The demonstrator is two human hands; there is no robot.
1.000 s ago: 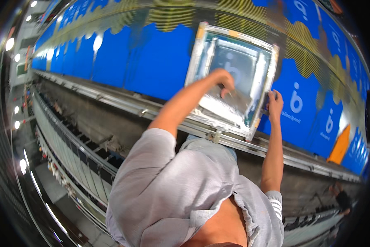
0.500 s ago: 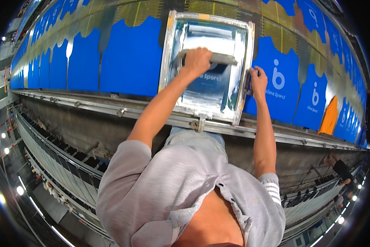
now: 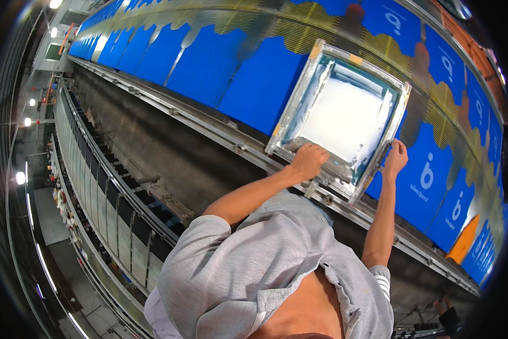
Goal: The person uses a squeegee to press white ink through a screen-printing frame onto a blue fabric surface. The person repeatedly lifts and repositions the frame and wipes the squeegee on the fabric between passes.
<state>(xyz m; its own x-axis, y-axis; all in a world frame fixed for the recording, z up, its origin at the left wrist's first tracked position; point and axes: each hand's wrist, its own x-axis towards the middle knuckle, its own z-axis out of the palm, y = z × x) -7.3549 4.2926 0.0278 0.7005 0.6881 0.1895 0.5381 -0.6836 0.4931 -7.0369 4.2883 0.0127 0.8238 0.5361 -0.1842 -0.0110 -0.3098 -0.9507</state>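
A screen-printing frame (image 3: 295, 97) with whitened metal edges lies tilted over the blue fabric. White ink (image 3: 341, 110) covers most of its mesh. My left hand (image 3: 310, 161) is closed over a long squeegee (image 3: 338, 168), which rests inside the frame along its near end. Beside the frame's right edge, my right hand (image 3: 396, 158) has thumb and fingers pinched at the frame's side, where a small dark part shows. Whatever lies under the inked mesh is hidden.
Blue fabric panels (image 3: 254, 93) line the long table, those on the right bearing a white print. An orange cloth (image 3: 466, 240) lies at the right. A metal rail (image 3: 180, 116) runs along the near edge. Another rack-like table (image 3: 104, 164) stands to the left, across an aisle.
My left hand has drawn the squeegee from the frame's upper part to its near end. White ink now covers the print area seen before. The whole view has turned and shifted.
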